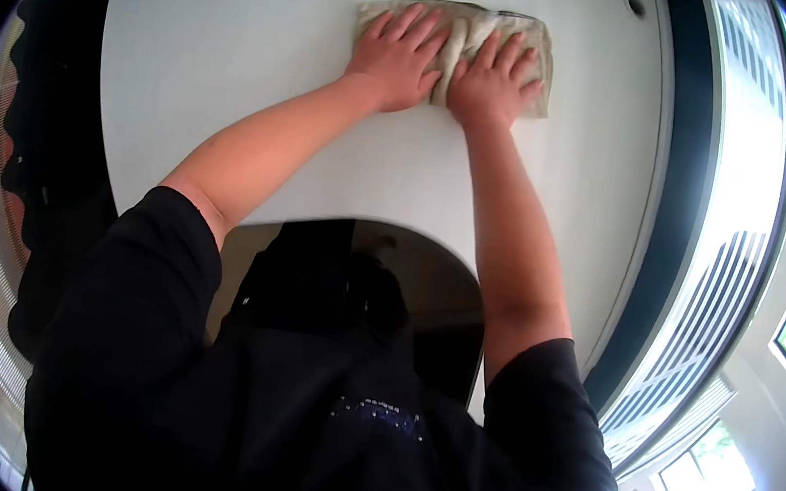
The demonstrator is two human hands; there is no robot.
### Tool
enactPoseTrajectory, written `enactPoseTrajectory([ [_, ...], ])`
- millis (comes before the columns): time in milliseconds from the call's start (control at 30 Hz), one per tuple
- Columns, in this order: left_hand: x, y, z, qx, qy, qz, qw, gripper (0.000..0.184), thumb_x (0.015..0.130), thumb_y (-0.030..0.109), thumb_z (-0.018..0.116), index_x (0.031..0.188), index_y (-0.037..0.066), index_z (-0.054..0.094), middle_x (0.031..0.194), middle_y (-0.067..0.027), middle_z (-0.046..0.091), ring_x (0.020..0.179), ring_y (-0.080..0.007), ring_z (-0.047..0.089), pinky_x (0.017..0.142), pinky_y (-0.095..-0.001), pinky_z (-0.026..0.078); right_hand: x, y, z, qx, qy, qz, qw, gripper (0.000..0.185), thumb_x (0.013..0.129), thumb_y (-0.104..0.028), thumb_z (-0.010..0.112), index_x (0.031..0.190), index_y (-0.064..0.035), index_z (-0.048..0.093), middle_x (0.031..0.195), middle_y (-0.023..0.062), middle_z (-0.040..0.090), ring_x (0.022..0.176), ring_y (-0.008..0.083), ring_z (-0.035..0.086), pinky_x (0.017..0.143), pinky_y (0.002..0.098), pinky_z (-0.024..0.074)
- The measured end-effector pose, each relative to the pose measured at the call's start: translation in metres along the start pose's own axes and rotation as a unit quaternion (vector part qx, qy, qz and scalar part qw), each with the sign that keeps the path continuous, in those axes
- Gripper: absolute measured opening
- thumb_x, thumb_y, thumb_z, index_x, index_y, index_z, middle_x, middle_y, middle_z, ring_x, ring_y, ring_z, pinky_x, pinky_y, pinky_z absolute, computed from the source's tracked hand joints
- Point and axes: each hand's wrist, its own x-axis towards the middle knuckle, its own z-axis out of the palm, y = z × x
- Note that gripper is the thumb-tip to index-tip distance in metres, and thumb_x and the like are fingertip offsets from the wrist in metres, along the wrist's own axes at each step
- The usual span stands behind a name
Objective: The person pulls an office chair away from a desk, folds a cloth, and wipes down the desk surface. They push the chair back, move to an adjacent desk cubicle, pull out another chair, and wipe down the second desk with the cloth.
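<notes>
Nearest the camera, a black shirt (292,429) is filling the lower middle, and just beyond it the pale table (239,60) is curving inward around the body. Both bare forearms are reaching forward over the tabletop. Farther out, the left hand (394,59) is lying palm down on the left part of a beige cloth (540,57), and the right hand (494,81) is pressing palm down on the part to its right. Each grip is open, the fingers extending and spreading slightly. Between the hands, a raised fold (451,56) is running away from the body. The cloth is lying on the far part of the table; beyond it to the right, a small round hole (635,5) is showing in the surface.
</notes>
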Motion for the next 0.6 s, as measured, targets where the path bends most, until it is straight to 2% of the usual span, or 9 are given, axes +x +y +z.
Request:
enactPoseTrajectory([
  [33,-0.017,0.016,-0.001,0.006,-0.003,0.008,1.0,0.067,0.103,0.046,0.05,0.162,0.018,0.04,0.174,-0.0056,0.025,0.162,-0.0284,0.018,0.129,-0.0547,0.017,-0.02,0.004,-0.001,0.003,-0.011,0.0,1.0,0.075,0.106,-0.05,0.04,0.17,-0.0156,0.021,0.177,0.0156,0.009,0.163,0.0425,0.003,0.125,0.0686,0.0076],
  [100,-0.043,0.045,-0.006,0.056,-0.089,-0.025,0.994,0.067,0.106,0.05,0.044,0.165,0.019,0.035,0.177,-0.0038,0.018,0.163,-0.0265,0.012,0.13,-0.051,0.012,-0.058,0.018,0.001,0.03,-0.017,0.004,0.999,0.075,0.105,-0.049,0.041,0.17,-0.0162,0.021,0.178,0.0153,0.009,0.163,0.0417,0.003,0.126,0.0686,0.0064],
  [167,-0.079,0.073,0.016,0.042,-0.043,-0.012,0.998,0.067,0.101,0.047,0.052,0.161,0.018,0.043,0.174,-0.0068,0.026,0.161,-0.0292,0.018,0.128,-0.0536,0.018,-0.099,0.033,0.016,0.056,-0.024,0.014,0.998,0.075,0.105,-0.048,0.043,0.169,-0.0163,0.022,0.178,0.0152,0.009,0.163,0.0412,0.003,0.126,0.0685,0.0057],
  [267,-0.109,0.122,0.028,0.024,-0.039,-0.003,0.999,0.068,0.1,0.044,0.055,0.161,0.016,0.042,0.173,-0.009,0.025,0.161,-0.03,0.016,0.129,-0.0535,0.015,-0.153,0.067,0.034,0.055,-0.039,0.03,0.997,0.073,0.106,-0.048,0.043,0.169,-0.0163,0.024,0.177,0.0151,0.01,0.163,0.0407,0.004,0.125,0.0683,0.0063],
  [333,-0.094,0.121,0.036,0.024,-0.006,-0.007,1.0,0.069,0.1,0.044,0.056,0.162,0.017,0.04,0.174,-0.0088,0.025,0.161,-0.0301,0.017,0.129,-0.0535,0.015,-0.151,0.071,0.037,0.05,-0.018,0.031,0.998,0.072,0.107,-0.047,0.043,0.169,-0.0163,0.024,0.177,0.0152,0.011,0.163,0.0406,0.004,0.125,0.0686,0.0067],
  [500,-0.097,0.136,0.042,-0.008,-0.006,-0.02,1.0,0.07,0.101,0.043,0.055,0.164,0.017,0.036,0.175,-0.0069,0.023,0.161,-0.0287,0.017,0.13,-0.052,0.015,-0.156,0.074,0.027,0.024,-0.082,0.04,0.996,0.069,0.109,-0.043,0.043,0.169,-0.0165,0.023,0.178,0.0155,0.004,0.162,0.0435,0.001,0.124,0.0705,0.0083],
  [600,-0.095,0.134,0.039,-0.013,-0.022,-0.016,1.0,0.068,0.103,0.041,0.051,0.164,0.017,0.035,0.175,-0.0042,0.022,0.162,-0.0253,0.016,0.131,-0.0495,0.015,-0.144,0.069,0.022,0.008,-0.098,0.035,0.995,0.07,0.109,-0.041,0.042,0.169,-0.0117,0.022,0.177,0.0203,0.0,0.162,0.0466,-0.003,0.122,0.0737,0.0057],
])
